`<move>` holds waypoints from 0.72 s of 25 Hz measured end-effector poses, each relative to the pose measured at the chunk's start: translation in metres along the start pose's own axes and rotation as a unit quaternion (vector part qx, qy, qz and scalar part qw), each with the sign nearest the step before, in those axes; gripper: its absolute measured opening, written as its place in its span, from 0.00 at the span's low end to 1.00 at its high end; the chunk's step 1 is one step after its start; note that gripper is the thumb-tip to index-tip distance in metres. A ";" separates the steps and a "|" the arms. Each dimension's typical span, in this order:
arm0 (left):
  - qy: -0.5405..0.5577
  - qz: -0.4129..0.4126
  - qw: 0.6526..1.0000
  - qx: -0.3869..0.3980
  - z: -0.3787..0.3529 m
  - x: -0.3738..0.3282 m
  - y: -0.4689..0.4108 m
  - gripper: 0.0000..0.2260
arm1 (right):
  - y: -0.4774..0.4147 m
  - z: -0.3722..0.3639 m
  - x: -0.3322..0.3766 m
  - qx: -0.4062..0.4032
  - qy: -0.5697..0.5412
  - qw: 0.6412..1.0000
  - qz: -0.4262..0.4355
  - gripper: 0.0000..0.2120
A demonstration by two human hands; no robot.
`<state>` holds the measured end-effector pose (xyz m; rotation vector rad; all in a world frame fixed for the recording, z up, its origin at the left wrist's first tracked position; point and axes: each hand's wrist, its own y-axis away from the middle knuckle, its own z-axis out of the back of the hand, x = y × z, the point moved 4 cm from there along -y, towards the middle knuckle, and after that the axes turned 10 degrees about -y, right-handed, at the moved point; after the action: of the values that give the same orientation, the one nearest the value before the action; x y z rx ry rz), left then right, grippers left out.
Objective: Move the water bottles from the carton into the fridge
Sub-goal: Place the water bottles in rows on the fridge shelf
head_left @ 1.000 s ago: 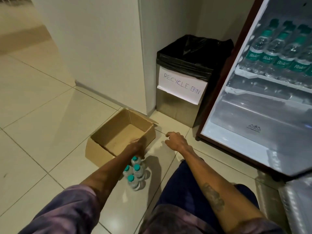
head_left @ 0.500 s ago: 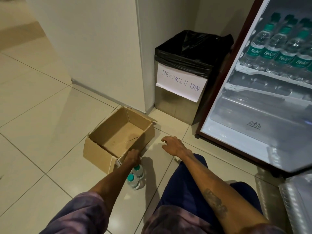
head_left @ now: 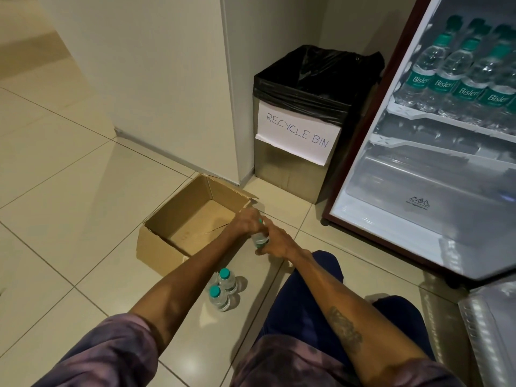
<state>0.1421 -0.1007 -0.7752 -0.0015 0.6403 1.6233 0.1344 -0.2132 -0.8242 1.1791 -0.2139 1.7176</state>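
Bottle held in both hands beside the emptied carton

One water bottle (head_left: 260, 239) with a teal cap sits between the two hands, just off the right wall of the carton (head_left: 164, 251) and above the tiled floor (head_left: 69, 219). The left hand (head_left: 247, 222) curls over its top and shoulder; the right hand (head_left: 276, 243) wraps the lower body from the near side. Whether the base touches the floor cannot be told.

The carton, plain brown cardboard with its flaps open, shows only a bare bottom. Near it, beside the left forearm, two more teal-capped bottles (head_left: 227, 281) (head_left: 218, 298) stand upright on the floor, touching each other. Something clear may stand behind them under the arm, but it is too hidden to tell.

To the right the fridge (head_left: 396, 219) is open. On its upper shelf (head_left: 435, 122) a packed row of bottles (head_left: 446, 79) carries green labels reading "Bisleri". The clear drawer (head_left: 418, 174) below bears a small printed mark too fine to read.

Farther back, between the fridge and the pale wall corner (head_left: 167, 79), stands a steel bin (head_left: 290, 174) with a black liner (head_left: 315, 76); a white sheet (head_left: 297, 134) taped to its front reads "RECYCLE BIN" in handwritten capitals.

A dark tattoo (head_left: 344, 329) marks the right forearm; its design is not legible.
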 end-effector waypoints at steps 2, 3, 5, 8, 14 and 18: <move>0.032 0.013 0.999 -0.016 0.009 -0.012 -0.003 0.19 | 0.003 0.010 0.000 -0.065 -0.040 0.997 0.015 0.45; 0.035 0.023 0.999 -0.022 0.012 -0.016 -0.004 0.20 | 0.004 0.017 -0.001 -0.088 -0.035 0.995 0.027 0.42; 0.056 0.026 0.998 0.015 0.011 -0.020 -0.006 0.22 | 0.007 0.027 -0.006 -0.107 0.002 0.993 0.045 0.33; 0.083 0.003 0.991 0.109 0.003 -0.017 -0.005 0.29 | 0.012 0.038 -0.018 -0.140 0.010 0.990 0.016 0.30; -0.153 0.071 0.963 0.211 -0.060 0.046 0.021 0.26 | 0.011 0.058 -0.033 -0.159 -0.040 0.986 -0.018 0.34; -0.279 0.071 0.938 0.195 -0.088 0.075 0.033 0.23 | 0.010 0.064 -0.029 -0.161 -0.059 0.985 0.010 0.30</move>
<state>0.0666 -0.0678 -0.8636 0.7855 0.5115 1.5087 0.1658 -0.2756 -0.8110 1.0396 -0.5549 1.5612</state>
